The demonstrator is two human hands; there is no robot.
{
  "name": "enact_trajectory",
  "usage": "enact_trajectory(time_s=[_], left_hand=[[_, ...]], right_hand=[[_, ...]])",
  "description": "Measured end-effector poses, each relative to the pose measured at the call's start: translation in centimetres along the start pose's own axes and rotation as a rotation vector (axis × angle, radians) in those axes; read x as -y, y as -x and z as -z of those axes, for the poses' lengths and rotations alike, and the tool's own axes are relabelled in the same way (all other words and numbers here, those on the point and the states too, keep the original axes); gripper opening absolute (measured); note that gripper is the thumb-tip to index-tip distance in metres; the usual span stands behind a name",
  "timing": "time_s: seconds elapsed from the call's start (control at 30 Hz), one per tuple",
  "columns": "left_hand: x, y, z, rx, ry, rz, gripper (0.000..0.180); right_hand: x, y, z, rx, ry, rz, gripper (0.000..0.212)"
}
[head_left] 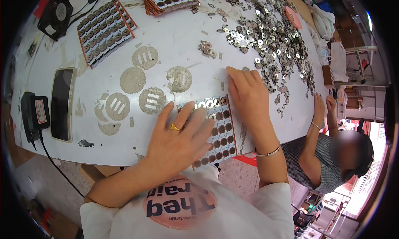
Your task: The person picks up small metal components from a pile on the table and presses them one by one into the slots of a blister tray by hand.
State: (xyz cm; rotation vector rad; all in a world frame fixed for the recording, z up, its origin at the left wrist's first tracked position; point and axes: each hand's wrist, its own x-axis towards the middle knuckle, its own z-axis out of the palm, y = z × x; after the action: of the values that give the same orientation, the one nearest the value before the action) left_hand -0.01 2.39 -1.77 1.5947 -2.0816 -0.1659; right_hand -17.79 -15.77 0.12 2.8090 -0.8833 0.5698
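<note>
A panel of small round boards [222, 133], dark discs in rows on an orange-edged sheet, lies at the table's near edge. Shiny metal pieces [209, 104] cover its far row. Over the panel's left part spreads my left hand [178, 135], palm down, fingers apart and slightly blurred, a gold ring on one finger. Past the panel's far right corner, my right hand [249, 91] rests low over the table with fingers bent together; whatever its fingertips hold is hidden. A loose metal piece [246, 68] lies right by those fingertips.
Loose metal pieces [274, 43] heap across the far right. More panels [104, 31] lie far left, with a stack [168, 0] at the back. A phone [63, 104], black adapter [36, 114] and fan [56, 15] line the left. A co-worker [311, 156] sits right.
</note>
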Motion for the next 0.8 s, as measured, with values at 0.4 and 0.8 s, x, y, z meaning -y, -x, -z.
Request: enact_trajectory(time_s=[0.4,0.8], left_hand=[[0.1,0.1,0.2,0.044,0.032,-0.011,0.053],[0.0,0.1,-0.1,0.051,0.006,-0.007,0.052]], right_hand=[[-0.7,2.8,2.9,0.134,-1.620,-0.907,0.021],[3.5,4.6,3.6,0.322,-1.107,-0.769,0.012]])
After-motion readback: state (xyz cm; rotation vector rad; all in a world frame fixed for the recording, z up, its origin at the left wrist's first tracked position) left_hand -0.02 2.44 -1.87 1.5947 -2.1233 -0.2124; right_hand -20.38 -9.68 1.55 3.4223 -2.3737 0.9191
